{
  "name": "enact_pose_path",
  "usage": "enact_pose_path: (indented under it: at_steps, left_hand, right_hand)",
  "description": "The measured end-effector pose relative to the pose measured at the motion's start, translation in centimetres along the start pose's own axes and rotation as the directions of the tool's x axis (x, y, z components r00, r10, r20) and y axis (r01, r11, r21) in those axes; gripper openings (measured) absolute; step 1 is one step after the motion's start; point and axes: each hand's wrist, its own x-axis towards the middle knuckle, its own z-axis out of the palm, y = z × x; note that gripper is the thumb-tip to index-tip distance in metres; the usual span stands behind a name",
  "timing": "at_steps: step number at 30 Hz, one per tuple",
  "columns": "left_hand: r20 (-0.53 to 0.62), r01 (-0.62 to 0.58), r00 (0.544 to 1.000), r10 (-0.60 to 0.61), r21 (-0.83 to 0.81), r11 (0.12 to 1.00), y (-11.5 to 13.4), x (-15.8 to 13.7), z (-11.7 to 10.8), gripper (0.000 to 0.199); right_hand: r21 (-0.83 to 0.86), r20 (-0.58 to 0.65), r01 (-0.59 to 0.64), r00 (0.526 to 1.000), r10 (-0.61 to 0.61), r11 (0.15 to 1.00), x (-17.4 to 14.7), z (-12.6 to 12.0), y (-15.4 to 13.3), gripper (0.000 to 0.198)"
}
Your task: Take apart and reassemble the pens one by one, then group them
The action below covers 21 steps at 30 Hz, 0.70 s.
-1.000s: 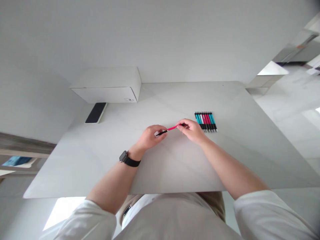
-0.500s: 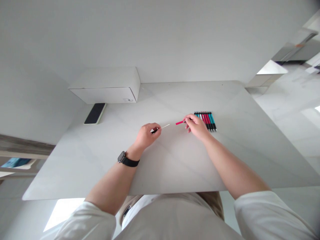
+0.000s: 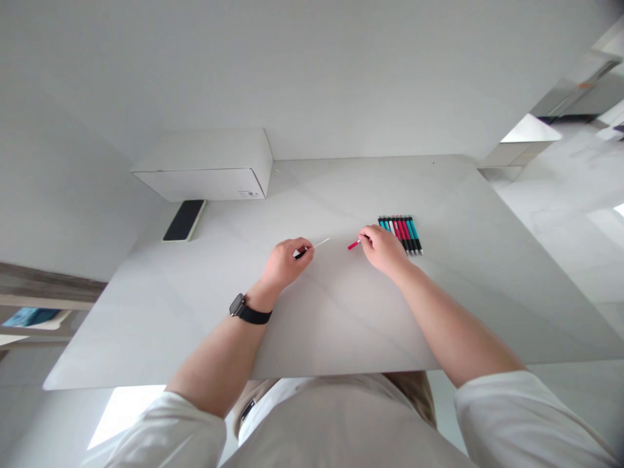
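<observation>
My left hand [image 3: 286, 262] is closed on the black grip [image 3: 300, 254] of a pen, and a thin white refill [image 3: 322, 242] sticks out of it to the right. Pinched in my right hand [image 3: 384, 249] is a red pen barrel [image 3: 353, 245], its bare end pointing left and slightly down; my fingers hide the rest. A gap separates the refill from the barrel. Several pens with red, teal and white barrels lie side by side in a row of pens [image 3: 412, 233], partly covered by my right hand.
A white box [image 3: 199, 184] stands against the wall at the back left of the marbled white table [image 3: 331, 325]. In front of the box lies a phone [image 3: 184, 220], dark screen up. A black watch [image 3: 248, 312] is on my left wrist.
My right hand has turned, so the red barrel now tilts more downward and its end sits slightly further right. The left hand has stayed nearly still.
</observation>
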Motion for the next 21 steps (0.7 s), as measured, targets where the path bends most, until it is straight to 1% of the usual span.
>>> enact_pose_path:
  at_steps: [4,7,10,14,17,21]
  left_hand:
    - [0.002,0.001,1.0,-0.001,0.001,1.0,-0.1,0.0,0.0,0.017]
    - [0.009,0.001,1.0,-0.001,0.0,1.0,-0.1,0.0,0.0,0.017]
    - [0.008,0.004,1.0,-0.004,-0.002,1.0,0.0,0.0,0.0,0.017]
    - [0.005,0.008,1.0,-0.008,-0.004,1.0,0.1,-0.1,0.0,0.018]
    - [0.007,0.006,1.0,-0.006,0.001,1.0,0.1,-0.1,0.0,0.018]
    - [0.014,-0.003,1.0,0.003,0.007,1.0,0.0,0.0,0.0,0.018]
  right_hand:
    - [0.026,-0.013,-0.003,1.0,0.004,1.0,0.1,-0.3,-0.2,0.02]
    - [0.083,-0.029,-0.025,0.999,0.028,0.996,0.2,-0.7,-0.3,0.019]
    - [0.19,-0.052,-0.095,0.993,0.107,0.977,0.4,-1.1,-0.1,0.016]
    - [0.305,-0.095,-0.187,0.97,0.225,0.934,0.8,-1.5,0.5,0.023]
    - [0.318,-0.05,-0.212,0.97,0.24,0.924,0.8,-1.7,0.7,0.024]
    - [0.231,0.062,-0.197,0.98,0.187,0.953,0.5,-1.9,0.6,0.023]
